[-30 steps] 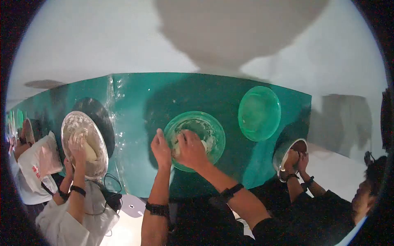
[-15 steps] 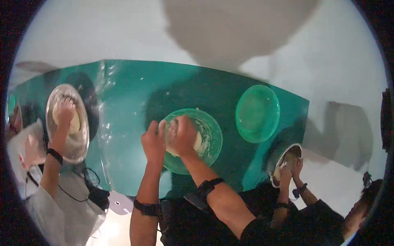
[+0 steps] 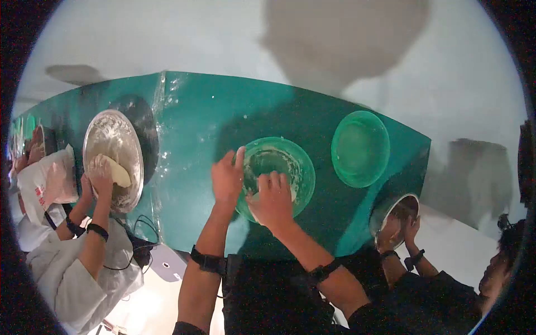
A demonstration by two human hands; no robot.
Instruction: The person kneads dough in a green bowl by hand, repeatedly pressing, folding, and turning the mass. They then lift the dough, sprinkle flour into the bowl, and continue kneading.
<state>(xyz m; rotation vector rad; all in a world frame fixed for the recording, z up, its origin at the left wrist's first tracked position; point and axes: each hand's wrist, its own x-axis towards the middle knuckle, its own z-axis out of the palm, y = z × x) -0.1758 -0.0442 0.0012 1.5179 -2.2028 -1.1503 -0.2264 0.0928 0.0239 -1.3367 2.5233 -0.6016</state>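
The right hand (image 3: 272, 202) presses down with spread fingers on the dough (image 3: 290, 192) inside the green bowl (image 3: 276, 176), while the open left hand (image 3: 228, 177) holds its left rim.

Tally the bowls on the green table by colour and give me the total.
Green plastic bowls: 2, one under the person's hands, one empty beside it.
Metal bowls: 2, one at the left, one at the right edge.
Total: 4 bowls.
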